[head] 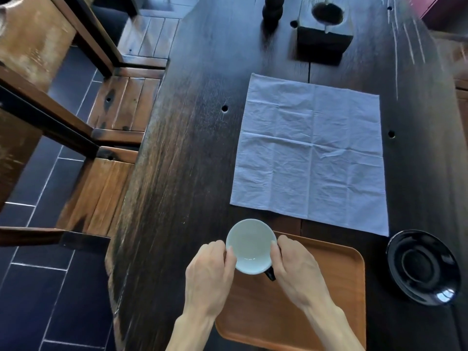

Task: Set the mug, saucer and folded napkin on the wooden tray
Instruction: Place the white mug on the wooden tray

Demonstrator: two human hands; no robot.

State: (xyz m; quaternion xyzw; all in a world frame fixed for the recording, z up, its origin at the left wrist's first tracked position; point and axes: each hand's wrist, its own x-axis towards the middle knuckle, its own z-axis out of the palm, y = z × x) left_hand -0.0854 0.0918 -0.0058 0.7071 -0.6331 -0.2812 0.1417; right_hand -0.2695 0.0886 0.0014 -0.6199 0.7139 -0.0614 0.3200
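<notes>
A: Across the table [192, 158] middle: napkin [310, 153] flat, unfolded. Tray [336, 287] at near edge, saucer [423, 267] right of it.

B: Mug [249, 245]?

A: Over tray's far-left corner, my left hand [209, 272] and right hand [297, 269] pinching its sides.

B: Risk?

A: Lands on the rim, tips. Saucer isn't under it yet.

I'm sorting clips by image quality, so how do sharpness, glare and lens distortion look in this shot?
Head view: the napkin and mug between the left hand and right hand are fairly sharp; the far dark block is smeared; a bright glint sits on the black saucer; wide-angle bending curves the table edges.
</notes>
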